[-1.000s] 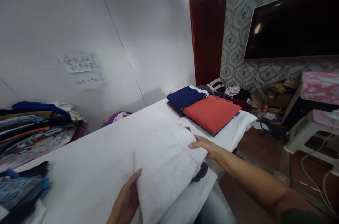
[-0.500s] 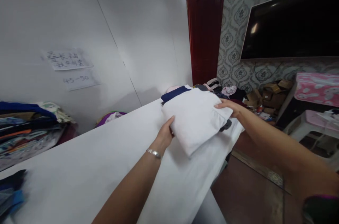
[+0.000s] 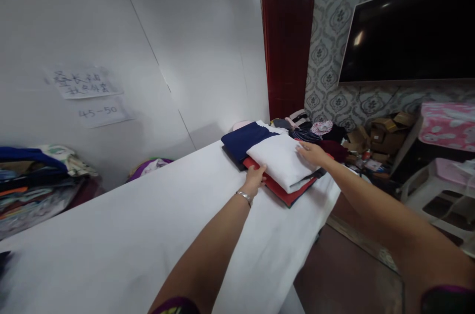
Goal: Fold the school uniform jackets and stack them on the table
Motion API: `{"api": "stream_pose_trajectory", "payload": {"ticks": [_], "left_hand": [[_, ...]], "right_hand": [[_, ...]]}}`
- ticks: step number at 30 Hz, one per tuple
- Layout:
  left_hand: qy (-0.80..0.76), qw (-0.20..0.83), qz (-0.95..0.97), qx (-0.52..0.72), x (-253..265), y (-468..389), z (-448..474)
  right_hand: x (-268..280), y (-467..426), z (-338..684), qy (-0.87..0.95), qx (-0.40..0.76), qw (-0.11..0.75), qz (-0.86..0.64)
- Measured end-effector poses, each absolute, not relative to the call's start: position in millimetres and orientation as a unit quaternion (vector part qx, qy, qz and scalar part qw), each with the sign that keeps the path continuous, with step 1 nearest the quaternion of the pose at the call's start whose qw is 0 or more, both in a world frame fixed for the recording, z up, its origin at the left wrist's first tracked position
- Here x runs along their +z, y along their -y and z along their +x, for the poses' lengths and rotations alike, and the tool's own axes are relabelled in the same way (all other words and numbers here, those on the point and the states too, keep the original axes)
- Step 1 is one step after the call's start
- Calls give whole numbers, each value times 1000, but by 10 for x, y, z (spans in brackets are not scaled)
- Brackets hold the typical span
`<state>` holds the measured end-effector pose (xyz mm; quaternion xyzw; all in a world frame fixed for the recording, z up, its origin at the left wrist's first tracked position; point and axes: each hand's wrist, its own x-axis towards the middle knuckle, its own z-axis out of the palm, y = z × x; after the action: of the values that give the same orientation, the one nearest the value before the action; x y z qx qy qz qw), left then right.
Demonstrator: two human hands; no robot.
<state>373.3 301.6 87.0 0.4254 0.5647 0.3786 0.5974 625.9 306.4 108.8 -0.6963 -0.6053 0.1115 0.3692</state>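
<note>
A white folded garment (image 3: 284,158) lies on top of a red folded garment (image 3: 285,194) near the table's right end. At the near left corner of the white garment, my left hand (image 3: 255,180) is closed, thumb over its edge and fingers against the red layer. My right hand (image 3: 312,154) rests on the right side of the white garment with fingers stretched out. Just behind, a navy folded garment (image 3: 245,138) sits on a darker one, partly covered by the white one.
The white table (image 3: 166,225) runs from lower left to the right. Striped and dark clothes (image 3: 304,134) are heaped beyond its right end. More clothes (image 3: 33,190) are stacked at left. Cardboard boxes (image 3: 382,133) and a plastic stool (image 3: 438,190) stand at right.
The white garment has come down onto the red garment, uncovering more of the navy one. My left hand has moved right and forward; my right hand's fingers have loosened over the cloth.
</note>
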Motion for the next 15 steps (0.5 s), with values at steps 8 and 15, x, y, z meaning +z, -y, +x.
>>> {"api": "stream_pose_trajectory", "payload": {"ticks": [8,15], "left_hand": [[-520,629,446,367,871,-2909,3955],[-504,646,455,348,731,-2596,3681]], "right_hand": [[1464,-2901,5314,764,-19,274,-584],[1040,-3122,5179,772,0,111,-626]]}}
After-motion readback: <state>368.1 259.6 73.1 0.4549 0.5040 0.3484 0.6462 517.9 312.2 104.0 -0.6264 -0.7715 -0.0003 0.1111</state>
